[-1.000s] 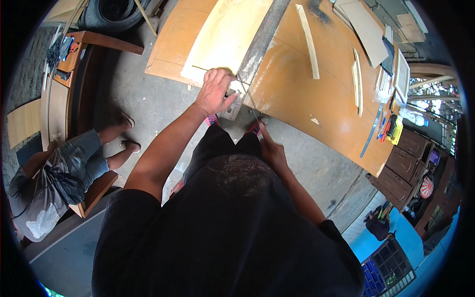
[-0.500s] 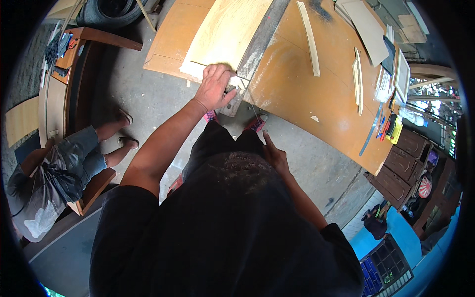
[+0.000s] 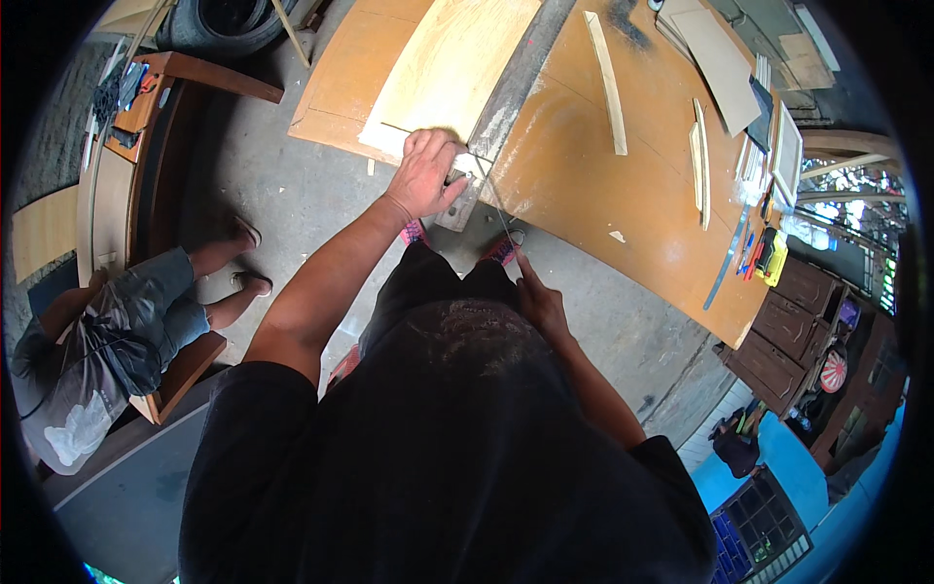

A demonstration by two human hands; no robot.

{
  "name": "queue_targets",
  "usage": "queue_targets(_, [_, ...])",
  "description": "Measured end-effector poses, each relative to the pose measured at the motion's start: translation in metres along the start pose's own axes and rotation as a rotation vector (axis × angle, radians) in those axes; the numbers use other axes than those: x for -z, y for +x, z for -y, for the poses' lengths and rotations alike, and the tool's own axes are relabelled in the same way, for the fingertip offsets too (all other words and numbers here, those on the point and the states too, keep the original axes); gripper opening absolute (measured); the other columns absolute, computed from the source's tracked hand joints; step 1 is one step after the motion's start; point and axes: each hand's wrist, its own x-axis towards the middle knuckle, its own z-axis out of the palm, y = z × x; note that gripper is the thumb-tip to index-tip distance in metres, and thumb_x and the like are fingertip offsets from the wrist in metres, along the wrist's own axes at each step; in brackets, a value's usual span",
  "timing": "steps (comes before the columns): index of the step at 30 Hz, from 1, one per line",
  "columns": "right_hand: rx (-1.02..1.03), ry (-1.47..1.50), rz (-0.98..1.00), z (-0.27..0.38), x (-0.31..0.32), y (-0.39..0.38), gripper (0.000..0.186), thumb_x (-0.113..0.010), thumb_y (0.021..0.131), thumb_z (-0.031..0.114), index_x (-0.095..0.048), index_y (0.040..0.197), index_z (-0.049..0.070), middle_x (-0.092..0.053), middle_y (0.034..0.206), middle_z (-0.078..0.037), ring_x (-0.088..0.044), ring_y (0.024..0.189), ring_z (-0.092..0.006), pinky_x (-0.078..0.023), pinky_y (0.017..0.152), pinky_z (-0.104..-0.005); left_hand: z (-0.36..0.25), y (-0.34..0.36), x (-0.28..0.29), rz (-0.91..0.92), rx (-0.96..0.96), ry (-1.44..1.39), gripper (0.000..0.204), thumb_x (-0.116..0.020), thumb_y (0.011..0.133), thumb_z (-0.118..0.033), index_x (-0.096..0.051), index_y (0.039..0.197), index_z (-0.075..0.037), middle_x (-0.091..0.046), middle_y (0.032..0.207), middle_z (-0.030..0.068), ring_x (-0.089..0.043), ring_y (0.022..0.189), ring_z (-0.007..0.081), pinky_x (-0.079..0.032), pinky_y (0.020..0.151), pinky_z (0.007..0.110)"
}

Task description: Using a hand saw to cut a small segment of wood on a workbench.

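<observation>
My left hand (image 3: 426, 177) presses down at the front edge of the workbench, its fingers curled over a small pale wood piece (image 3: 469, 164) that it mostly hides. A thin dark strip shows at its left, on the light wood board (image 3: 443, 68). Closer to my body, my right hand (image 3: 543, 304) is closed with the index finger stretched forward. From it a thin saw (image 3: 499, 202), seen nearly edge-on, runs up to the pale piece beside my left thumb. The saw's handle is hidden in my right hand.
Wood strips (image 3: 608, 83) lie on the brown tabletop (image 3: 574, 146). Along its right side are a blue-grey ruler (image 3: 728, 258), pens and a yellow tool (image 3: 773, 257). Another person (image 3: 112, 341) sits at the left by a wooden furniture frame (image 3: 165, 146). Tires (image 3: 219, 29) lie at upper left.
My right hand and the saw have shifted slightly forward, toward the pale wood piece. My left hand stays pressed at the same spot; the whole view has moved a little.
</observation>
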Motion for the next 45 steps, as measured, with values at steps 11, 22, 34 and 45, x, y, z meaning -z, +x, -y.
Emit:
queue_targets(11, [0.374, -0.043, -0.212, 0.016, -0.008, 0.068, 0.047, -0.05, 0.101, 0.019, -0.046, 0.147, 0.016, -0.065, 0.101, -0.03, -0.065, 0.095, -0.0464, -0.052, 0.084, -0.0469, -0.005, 0.009, 0.006, 0.019, -0.068, -0.048, 0.044, -0.071, 0.076, -0.016, -0.058, 0.116, -0.004, -0.052, 0.119, 0.0156, -0.047, 0.116, 0.0353, -0.035, 0.104, 0.045])
queue_targets(22, [0.418, -0.052, -0.23, 0.002, 0.013, 0.052, 0.046, -0.048, 0.102, 0.023, -0.046, 0.147, 0.016, -0.065, 0.084, -0.028, -0.066, 0.08, -0.0461, -0.052, 0.08, -0.0471, -0.006, 0.04, -0.006, -0.039, 0.105, -0.063, 0.014, -0.064, 0.086, -0.019, -0.064, 0.092, -0.006, -0.062, 0.098, 0.0135, -0.059, 0.097, 0.0329, -0.044, 0.088, 0.043])
queue_targets(34, [0.231, 0.036, 0.003, -0.014, 0.033, 0.04, 0.047, -0.047, 0.103, 0.019, -0.043, 0.149, 0.014, -0.067, 0.106, -0.026, -0.068, 0.091, -0.0422, -0.053, 0.082, -0.0414, -0.009, 0.031, -0.015, -0.053, -0.001, 0.287, 0.016, -0.059, 0.092, -0.022, -0.059, 0.095, -0.006, -0.055, 0.093, 0.0119, -0.053, 0.092, 0.031, -0.041, 0.083, 0.042])
queue_targets(45, [0.314, -0.108, -0.083, -0.002, 0.031, 0.044, 0.047, -0.048, 0.102, 0.014, -0.043, 0.148, 0.012, -0.07, 0.098, -0.02, -0.07, 0.088, -0.038, -0.056, 0.076, -0.0425, -0.01, 0.031, -0.016, -0.007, 0.021, 0.269, 0.018, -0.058, 0.094, -0.022, -0.057, 0.093, -0.004, -0.057, 0.094, 0.0126, -0.054, 0.093, 0.0304, -0.04, 0.084, 0.041])
